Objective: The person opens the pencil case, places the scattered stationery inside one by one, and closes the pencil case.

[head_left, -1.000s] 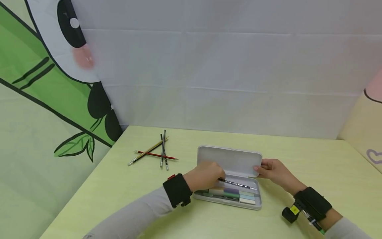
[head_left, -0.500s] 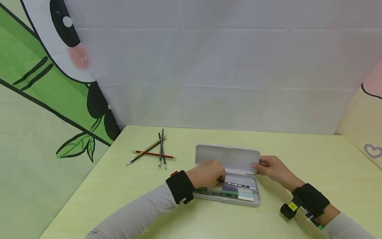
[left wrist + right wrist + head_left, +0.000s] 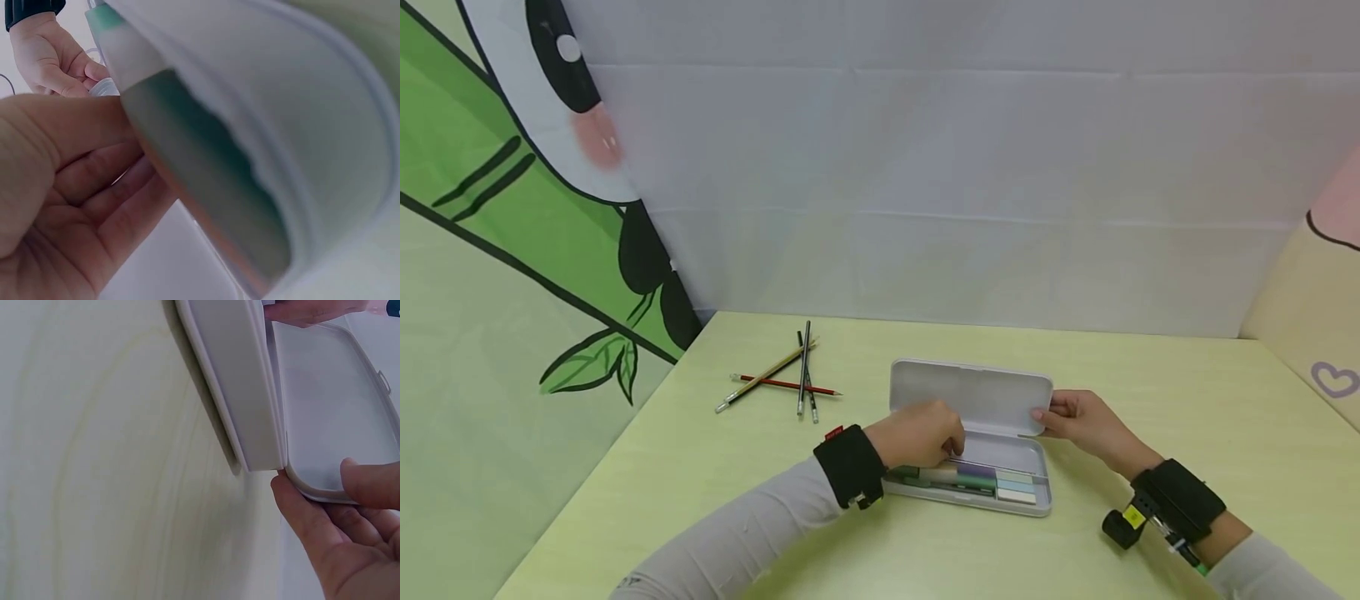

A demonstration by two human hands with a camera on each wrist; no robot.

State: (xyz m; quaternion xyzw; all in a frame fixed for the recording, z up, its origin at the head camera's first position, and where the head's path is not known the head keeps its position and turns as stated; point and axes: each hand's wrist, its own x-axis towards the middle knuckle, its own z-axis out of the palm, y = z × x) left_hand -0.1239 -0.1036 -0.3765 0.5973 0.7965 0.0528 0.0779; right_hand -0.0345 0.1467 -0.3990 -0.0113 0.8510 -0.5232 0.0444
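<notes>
A white pencil case (image 3: 970,500) lies on the table with its lid (image 3: 973,392) raised. My left hand (image 3: 921,433) reaches into it with bent fingers, and the fingertips are hidden inside. I cannot tell whether they still hold the black-and-white pencil, which is out of sight. Green, cream and purple marker-like pieces (image 3: 973,477) and pale blue and white blocks (image 3: 1017,490) lie in the front compartment. At the lid's right edge, my right hand (image 3: 1090,425) pinches it between thumb and fingers, as the right wrist view shows with the thumb (image 3: 372,484) on the inner face.
Left of the case, several pencils lie crossed on the pale yellow table (image 3: 1150,367), among them a red pencil (image 3: 790,385) and a gold-and-black one (image 3: 767,377). Behind the table hangs a white printed cloth (image 3: 962,167).
The black-and-white pencil under my left hand has gone lower into the case and out of view. My right hand keeps its hold on the lid.
</notes>
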